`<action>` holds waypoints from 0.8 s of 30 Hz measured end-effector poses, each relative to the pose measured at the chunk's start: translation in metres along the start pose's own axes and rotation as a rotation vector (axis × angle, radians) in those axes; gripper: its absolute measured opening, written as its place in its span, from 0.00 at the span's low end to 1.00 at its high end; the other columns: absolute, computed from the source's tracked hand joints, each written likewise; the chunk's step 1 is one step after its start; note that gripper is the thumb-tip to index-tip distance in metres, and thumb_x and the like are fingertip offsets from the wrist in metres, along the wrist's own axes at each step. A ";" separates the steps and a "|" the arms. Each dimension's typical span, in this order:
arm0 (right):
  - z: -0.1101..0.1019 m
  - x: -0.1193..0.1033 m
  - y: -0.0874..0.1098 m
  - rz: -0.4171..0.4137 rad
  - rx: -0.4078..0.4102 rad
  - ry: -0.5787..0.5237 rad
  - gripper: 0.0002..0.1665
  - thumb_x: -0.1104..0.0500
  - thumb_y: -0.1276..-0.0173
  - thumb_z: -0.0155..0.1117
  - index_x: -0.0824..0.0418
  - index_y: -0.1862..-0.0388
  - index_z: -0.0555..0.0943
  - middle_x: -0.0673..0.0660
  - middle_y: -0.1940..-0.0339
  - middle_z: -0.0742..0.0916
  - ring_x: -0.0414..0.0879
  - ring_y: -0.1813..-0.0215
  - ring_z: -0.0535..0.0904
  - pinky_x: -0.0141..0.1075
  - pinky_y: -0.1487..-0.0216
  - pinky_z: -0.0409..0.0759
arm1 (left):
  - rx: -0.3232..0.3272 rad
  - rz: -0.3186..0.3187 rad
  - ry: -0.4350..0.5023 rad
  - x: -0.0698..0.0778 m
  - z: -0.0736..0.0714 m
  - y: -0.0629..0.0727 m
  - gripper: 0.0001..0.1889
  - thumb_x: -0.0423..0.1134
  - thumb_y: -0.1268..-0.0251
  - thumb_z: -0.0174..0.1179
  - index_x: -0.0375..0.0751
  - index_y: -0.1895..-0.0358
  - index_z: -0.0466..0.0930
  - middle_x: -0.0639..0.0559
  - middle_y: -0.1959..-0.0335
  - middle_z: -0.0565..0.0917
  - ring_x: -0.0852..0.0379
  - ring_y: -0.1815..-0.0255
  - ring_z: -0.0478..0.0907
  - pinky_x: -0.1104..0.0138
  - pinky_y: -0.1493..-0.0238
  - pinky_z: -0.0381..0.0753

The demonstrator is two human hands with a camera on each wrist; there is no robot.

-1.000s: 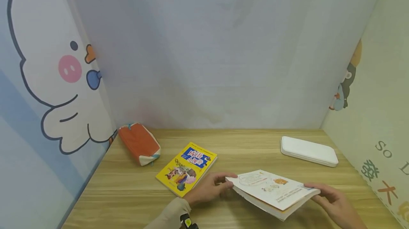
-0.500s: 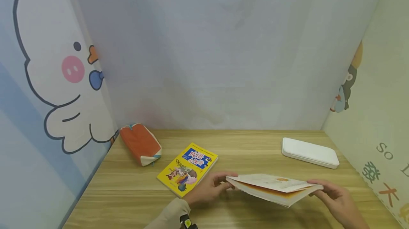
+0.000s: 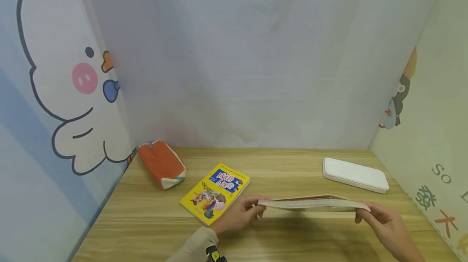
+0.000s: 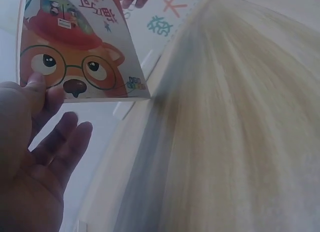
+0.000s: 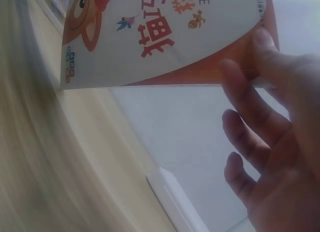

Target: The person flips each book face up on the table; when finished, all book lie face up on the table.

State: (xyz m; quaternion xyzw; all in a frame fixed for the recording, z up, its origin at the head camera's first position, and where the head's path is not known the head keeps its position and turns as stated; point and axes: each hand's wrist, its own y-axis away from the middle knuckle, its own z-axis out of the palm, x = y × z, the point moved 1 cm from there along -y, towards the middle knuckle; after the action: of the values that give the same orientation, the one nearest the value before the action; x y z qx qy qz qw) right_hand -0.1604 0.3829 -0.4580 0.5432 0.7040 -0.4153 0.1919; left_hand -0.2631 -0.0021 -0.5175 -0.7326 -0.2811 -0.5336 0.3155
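A paperback book (image 3: 314,204) is held up above the table between both hands, almost edge-on in the head view. My left hand (image 3: 237,215) pinches its left end, while my right hand (image 3: 385,225) grips the right end between thumb and fingers. In the left wrist view the underside of the book (image 4: 107,75) shows a cartoon bear with glasses and a red hat. Red Chinese characters and an orange corner appear on the book (image 5: 117,57) in the right wrist view. Just behind the left hand lies a yellow book (image 3: 199,205), flat on the table.
An orange and cream pouch (image 3: 161,164) lies at the table's back left. Toward the back right is a flat white case (image 3: 354,175). The wood-grain table (image 3: 285,164) meets a pale back wall (image 3: 248,71), with cartoon-printed walls on either side.
The held book has tipped from showing its white printed face to nearly edge-on, its near side rising. Both hands keep hold of its ends. The yellow book, pouch and white case stay put.
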 end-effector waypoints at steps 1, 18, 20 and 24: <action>0.000 0.000 -0.001 0.007 -0.002 -0.005 0.11 0.71 0.23 0.56 0.68 0.51 0.85 0.45 0.70 0.87 0.30 0.58 0.82 0.17 0.52 0.72 | 0.006 -0.001 -0.006 0.001 0.000 0.000 0.16 0.41 0.21 0.56 0.52 0.36 0.82 0.34 0.60 0.83 0.58 0.64 0.79 0.72 0.62 0.82; -0.002 -0.010 -0.014 0.125 0.041 -0.030 0.12 0.65 0.19 0.53 0.70 0.54 0.83 0.31 0.69 0.85 0.23 0.68 0.75 0.23 0.69 0.73 | -0.017 0.075 -0.041 0.008 0.000 0.001 0.15 0.42 0.20 0.54 0.43 0.41 0.85 0.44 0.44 0.88 0.65 0.50 0.81 0.70 0.45 0.78; -0.002 -0.009 -0.014 0.143 0.039 -0.026 0.14 0.64 0.19 0.54 0.71 0.49 0.84 0.29 0.62 0.87 0.20 0.56 0.79 0.18 0.58 0.74 | -0.023 0.056 -0.015 0.008 0.001 0.002 0.15 0.41 0.20 0.54 0.41 0.41 0.85 0.42 0.46 0.88 0.65 0.52 0.81 0.70 0.45 0.78; -0.003 -0.009 -0.015 0.151 0.027 -0.025 0.15 0.63 0.19 0.53 0.72 0.47 0.83 0.32 0.59 0.88 0.24 0.52 0.80 0.20 0.53 0.77 | -0.033 0.051 0.015 0.009 0.001 0.003 0.15 0.40 0.19 0.54 0.38 0.40 0.84 0.39 0.47 0.88 0.64 0.54 0.81 0.71 0.47 0.79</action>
State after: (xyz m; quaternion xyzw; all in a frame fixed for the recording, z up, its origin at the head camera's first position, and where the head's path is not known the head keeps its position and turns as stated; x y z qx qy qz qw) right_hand -0.1707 0.3791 -0.4441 0.5922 0.6529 -0.4157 0.2241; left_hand -0.2584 -0.0025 -0.5099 -0.7406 -0.2513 -0.5355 0.3187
